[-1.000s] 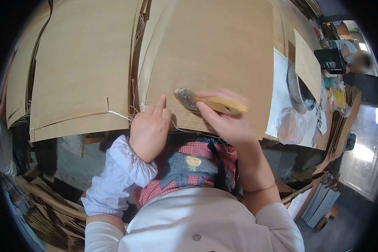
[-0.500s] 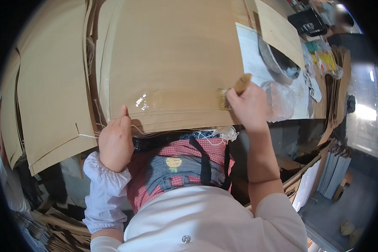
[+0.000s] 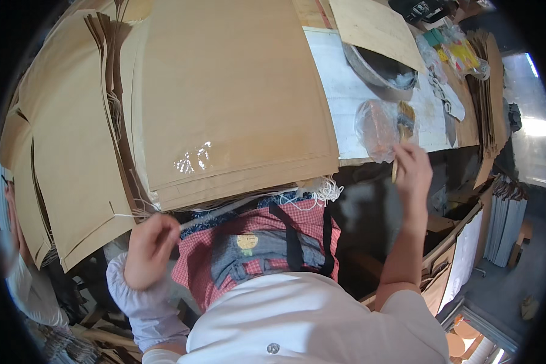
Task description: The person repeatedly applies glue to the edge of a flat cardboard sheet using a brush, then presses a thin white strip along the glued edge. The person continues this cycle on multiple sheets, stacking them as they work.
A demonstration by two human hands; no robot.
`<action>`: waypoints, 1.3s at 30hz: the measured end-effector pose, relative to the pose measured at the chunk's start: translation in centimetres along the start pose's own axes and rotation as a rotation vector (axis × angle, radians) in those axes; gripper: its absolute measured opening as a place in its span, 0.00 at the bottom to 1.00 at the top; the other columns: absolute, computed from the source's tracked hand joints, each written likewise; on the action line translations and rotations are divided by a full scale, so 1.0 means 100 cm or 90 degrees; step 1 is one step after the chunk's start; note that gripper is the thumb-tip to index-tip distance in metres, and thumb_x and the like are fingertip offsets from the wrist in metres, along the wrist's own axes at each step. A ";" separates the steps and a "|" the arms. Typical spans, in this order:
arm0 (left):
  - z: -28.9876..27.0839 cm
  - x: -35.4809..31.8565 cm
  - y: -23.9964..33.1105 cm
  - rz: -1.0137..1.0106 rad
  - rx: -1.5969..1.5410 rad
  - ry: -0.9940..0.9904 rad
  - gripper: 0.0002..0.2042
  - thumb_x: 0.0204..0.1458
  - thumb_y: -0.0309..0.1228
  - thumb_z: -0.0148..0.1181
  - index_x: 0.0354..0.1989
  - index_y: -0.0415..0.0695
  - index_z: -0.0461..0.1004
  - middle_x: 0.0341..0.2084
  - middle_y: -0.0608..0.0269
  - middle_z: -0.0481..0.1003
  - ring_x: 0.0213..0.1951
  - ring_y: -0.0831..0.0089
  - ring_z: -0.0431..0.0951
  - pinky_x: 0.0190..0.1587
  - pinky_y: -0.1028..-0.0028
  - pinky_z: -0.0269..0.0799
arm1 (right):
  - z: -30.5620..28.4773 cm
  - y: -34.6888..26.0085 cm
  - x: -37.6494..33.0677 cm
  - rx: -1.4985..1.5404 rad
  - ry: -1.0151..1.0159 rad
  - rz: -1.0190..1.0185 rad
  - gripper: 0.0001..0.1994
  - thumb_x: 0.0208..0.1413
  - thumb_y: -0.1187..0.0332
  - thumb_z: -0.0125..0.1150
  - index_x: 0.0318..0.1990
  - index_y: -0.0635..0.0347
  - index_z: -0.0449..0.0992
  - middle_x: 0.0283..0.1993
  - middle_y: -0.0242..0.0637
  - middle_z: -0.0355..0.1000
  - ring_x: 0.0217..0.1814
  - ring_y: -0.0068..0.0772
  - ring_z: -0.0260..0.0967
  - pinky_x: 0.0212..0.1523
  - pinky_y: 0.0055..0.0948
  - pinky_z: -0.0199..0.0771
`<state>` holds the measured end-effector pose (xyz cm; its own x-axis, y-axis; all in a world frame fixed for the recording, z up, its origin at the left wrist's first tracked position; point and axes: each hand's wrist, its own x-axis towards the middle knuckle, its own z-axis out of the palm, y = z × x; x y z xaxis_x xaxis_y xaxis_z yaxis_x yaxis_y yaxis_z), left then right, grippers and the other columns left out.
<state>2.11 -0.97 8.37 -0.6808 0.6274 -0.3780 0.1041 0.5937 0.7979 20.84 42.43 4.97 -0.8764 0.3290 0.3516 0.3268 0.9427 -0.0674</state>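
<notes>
Past the right hand [image 3: 414, 173], pinched closed, juts the brush [image 3: 405, 120] it holds; likely light, stiff, maybe slick; grip mid-handle (left hand [image 3: 153, 249] half-curled, can't tell if holding anything).

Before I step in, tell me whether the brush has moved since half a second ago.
Yes: the brush has moved right, from the brown paper stack to beside the clear plastic bag.

Odds and ends around the right of the surface [image 3: 469, 118]
A yellow-and-red plastic packet [image 3: 465, 53] lies near a black case-like item [image 3: 420, 8]; lower down, pale grey sheets [image 3: 502, 224] stand stacked above the grey floor [image 3: 494, 288].
</notes>
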 end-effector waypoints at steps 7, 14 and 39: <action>0.001 -0.024 0.040 0.224 -0.098 0.122 0.02 0.48 0.20 0.60 0.28 0.35 0.74 0.20 0.60 0.72 0.19 0.75 0.69 0.23 0.79 0.62 | 0.043 -0.182 -0.042 0.845 -0.393 -0.315 0.09 0.53 0.71 0.59 0.41 0.61 0.77 0.36 0.38 0.72 0.37 0.34 0.69 0.37 0.34 0.69; -0.022 -0.007 0.024 0.259 0.193 0.229 0.07 0.46 0.12 0.56 0.32 0.35 0.75 0.21 0.60 0.71 0.25 0.74 0.72 0.28 0.77 0.65 | -0.016 -0.087 0.014 0.828 -0.329 -0.133 0.07 0.51 0.74 0.61 0.38 0.63 0.80 0.30 0.35 0.73 0.31 0.27 0.69 0.32 0.23 0.67; 0.017 0.090 -0.069 0.314 0.490 0.374 0.09 0.42 0.21 0.60 0.34 0.40 0.72 0.32 0.58 0.71 0.37 0.58 0.73 0.37 0.65 0.68 | 0.099 -0.077 0.038 1.039 -0.164 0.375 0.13 0.41 0.73 0.67 0.30 0.63 0.66 0.37 0.33 0.67 0.39 0.23 0.66 0.42 0.23 0.67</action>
<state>-3.50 1.44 -1.35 -0.6593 0.6650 0.3507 0.7479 0.6280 0.2152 11.53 36.95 -2.38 -0.8636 0.4646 -0.1960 0.0774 -0.2620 -0.9620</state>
